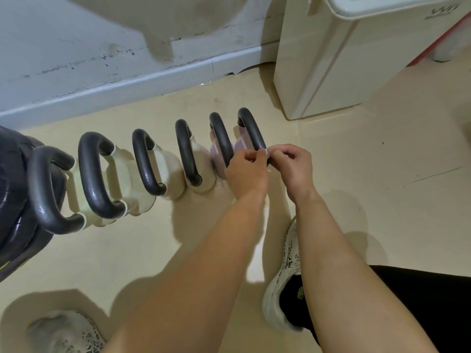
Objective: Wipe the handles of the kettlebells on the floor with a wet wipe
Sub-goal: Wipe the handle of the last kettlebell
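Several kettlebells stand in a row on the beige floor, each with a black looped handle; the left ones have cream bodies [168,171] and the two rightmost have pale pink bodies [219,159]. My left hand [246,171] and my right hand [293,164] meet in front of the rightmost handle [251,128]. Between their fingertips they pinch a small white wet wipe [266,152], only a sliver of which shows. The hands hide the near end of that handle.
A grey wall with a skirting board [127,82] runs behind the row. A cream bin [331,67] stands at the back right. Dark weights [12,200] lie at the far left. My shoes [285,276] are on the floor near me.
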{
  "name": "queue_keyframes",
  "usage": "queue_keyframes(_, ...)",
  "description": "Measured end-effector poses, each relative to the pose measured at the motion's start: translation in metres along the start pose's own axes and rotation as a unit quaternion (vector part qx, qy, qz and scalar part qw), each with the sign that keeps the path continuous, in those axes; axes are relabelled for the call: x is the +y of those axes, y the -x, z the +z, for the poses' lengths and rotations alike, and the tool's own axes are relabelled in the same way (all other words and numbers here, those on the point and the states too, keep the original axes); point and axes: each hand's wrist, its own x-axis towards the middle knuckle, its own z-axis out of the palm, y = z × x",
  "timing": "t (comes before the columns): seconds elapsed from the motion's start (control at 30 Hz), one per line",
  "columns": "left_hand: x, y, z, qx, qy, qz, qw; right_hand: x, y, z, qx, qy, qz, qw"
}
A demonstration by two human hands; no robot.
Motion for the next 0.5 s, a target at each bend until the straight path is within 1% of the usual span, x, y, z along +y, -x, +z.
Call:
queue_keyframes(0.1,-0.005,0.003,0.007,0.024,0.032,-0.003,0.999,0.002,0.001,0.000,0.004,-0.008,0.007,1.000)
queue_keyframes(0.2,-0.012,0.006,0.015,0.029,0.062,-0.011,0.998,0.007,-0.001,0.000,-0.008,-0.035,0.022,0.999)
queue_keyframes(0.3,-0.021,0.006,0.021,0.024,0.056,-0.001,0.998,0.015,0.000,0.001,-0.018,-0.059,0.028,0.998)
queue_keyframes(0.4,-0.032,0.007,0.025,0.019,0.071,0.003,0.997,0.023,0.002,0.001,-0.020,-0.032,0.026,0.999)
queue_keyframes(0.5,-0.044,0.011,0.028,0.017,0.097,-0.017,0.995,0.037,0.008,-0.002,0.005,-0.006,0.049,0.999)
